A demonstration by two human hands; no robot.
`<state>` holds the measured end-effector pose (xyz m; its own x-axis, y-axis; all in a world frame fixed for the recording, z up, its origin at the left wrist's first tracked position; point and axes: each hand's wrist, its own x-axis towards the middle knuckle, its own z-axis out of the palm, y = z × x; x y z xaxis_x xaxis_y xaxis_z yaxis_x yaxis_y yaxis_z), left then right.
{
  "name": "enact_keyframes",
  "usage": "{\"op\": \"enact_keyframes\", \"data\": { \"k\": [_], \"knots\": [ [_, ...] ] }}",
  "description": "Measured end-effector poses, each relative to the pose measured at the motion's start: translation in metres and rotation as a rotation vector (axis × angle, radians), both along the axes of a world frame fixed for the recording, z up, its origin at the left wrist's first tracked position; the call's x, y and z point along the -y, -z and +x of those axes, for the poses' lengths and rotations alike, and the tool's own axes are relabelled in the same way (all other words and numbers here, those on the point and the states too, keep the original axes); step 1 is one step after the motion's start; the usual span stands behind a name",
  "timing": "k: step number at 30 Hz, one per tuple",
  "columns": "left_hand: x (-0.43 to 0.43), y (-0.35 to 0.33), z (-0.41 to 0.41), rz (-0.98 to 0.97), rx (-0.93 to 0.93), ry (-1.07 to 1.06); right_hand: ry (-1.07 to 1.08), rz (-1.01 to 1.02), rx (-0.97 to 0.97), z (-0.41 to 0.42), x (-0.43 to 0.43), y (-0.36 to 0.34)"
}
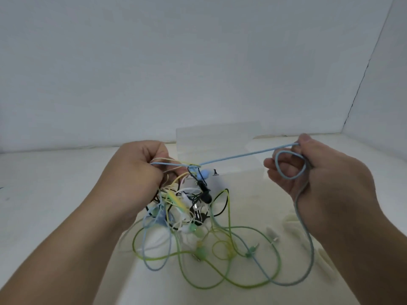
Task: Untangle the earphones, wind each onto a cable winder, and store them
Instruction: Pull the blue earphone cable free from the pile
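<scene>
A tangle of earphones point(189, 208) in blue, green, yellow, white and black hangs over the table in front of me. My left hand point(136, 170) grips a bunch of the cords at the top of the tangle. My right hand point(308, 172) pinches the light blue cable point(242, 155), which runs taut from the tangle to its fingers. A loop of that blue cable lies across the right palm, and the rest trails down past my wrist to the table. Green cable loops point(220, 280) sprawl on the table below. A blue earbud point(203, 173) sits near the knot.
A clear plastic storage box point(218, 146) stands on the table behind the tangle. Pale, blurred small pieces point(290, 221), possibly cable winders, lie on the table to the right. White walls close in behind and at the right.
</scene>
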<state>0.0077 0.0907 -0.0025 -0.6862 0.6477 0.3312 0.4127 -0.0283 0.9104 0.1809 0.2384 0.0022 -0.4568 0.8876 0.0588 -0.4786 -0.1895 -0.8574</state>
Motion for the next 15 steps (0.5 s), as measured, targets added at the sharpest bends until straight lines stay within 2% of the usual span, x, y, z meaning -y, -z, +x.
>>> {"op": "enact_keyframes", "data": {
  "k": [2, 4, 6, 8, 11, 13, 15],
  "knots": [
    [0.004, -0.006, 0.001, 0.090, 0.137, 0.106, 0.054, 0.124, 0.130, 0.000, -0.003, 0.003],
    [0.008, -0.009, 0.003, 0.118, 0.246, 0.221, 0.017, 0.219, 0.255, -0.001, -0.003, 0.007],
    [0.011, -0.009, 0.003, 0.089, 0.314, 0.312, -0.055, 0.199, 0.315, -0.002, -0.003, 0.011],
    [0.011, -0.006, -0.001, 0.040, 0.352, 0.387, -0.110, 0.093, 0.271, -0.003, -0.003, 0.009],
    [0.010, -0.003, -0.004, -0.005, 0.444, 0.439, -0.161, -0.061, 0.085, -0.001, 0.000, 0.002],
    [0.007, -0.003, 0.002, -0.027, 0.527, 0.415, -0.207, -0.125, -0.020, 0.002, 0.004, -0.003],
    [0.003, 0.001, 0.004, -0.019, 0.524, 0.309, -0.249, -0.154, -0.084, 0.002, 0.007, -0.006]
  ]
}}
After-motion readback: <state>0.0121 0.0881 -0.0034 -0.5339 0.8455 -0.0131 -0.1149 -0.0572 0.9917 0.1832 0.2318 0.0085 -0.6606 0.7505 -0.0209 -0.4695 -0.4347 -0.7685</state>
